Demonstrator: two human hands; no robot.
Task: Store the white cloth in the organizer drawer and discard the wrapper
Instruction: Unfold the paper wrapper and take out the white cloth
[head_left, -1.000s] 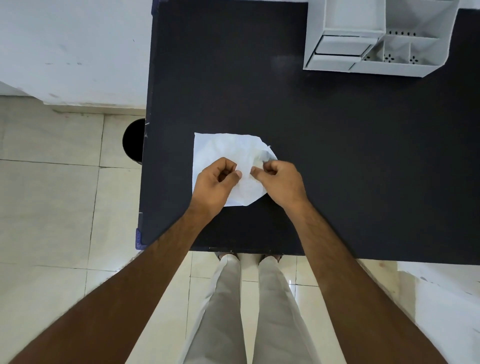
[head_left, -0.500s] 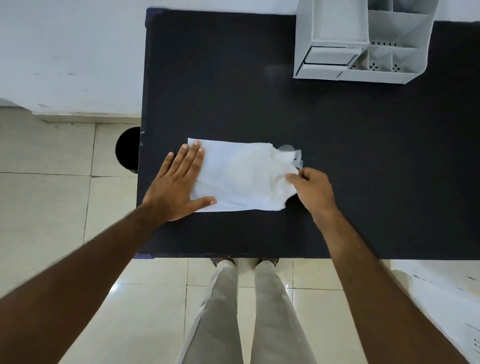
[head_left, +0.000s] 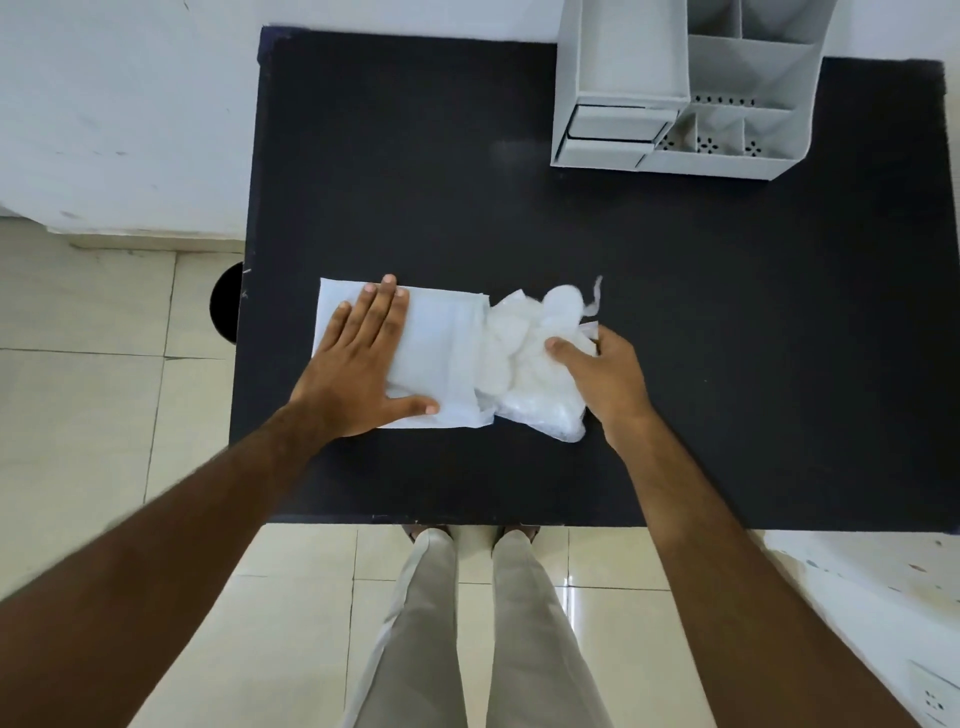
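A plain indoor room, maybe a home or small office. Glossy cream floor tiles (head_left: 104, 415) meet a bare white wall (head_left: 130, 104) at 10 o'clock. 1 black table (head_left: 415, 156) stands against it, with a grey plastic desk organizer (head_left: 675, 93) at 1 o'clock.

Organizer (head_left: 680, 93) top cut off by upper edge; drawer (head_left: 613, 124) inside hidden. Left hand (head_left: 358, 369) covers part of cloth (head_left: 441, 353). Right hand (head_left: 602, 379) fingertips buried in wrapper (head_left: 535, 364), which looks blurred. Bin (head_left: 226, 306) mostly hidden behind counter (head_left: 727, 312). Feet under counter edge.
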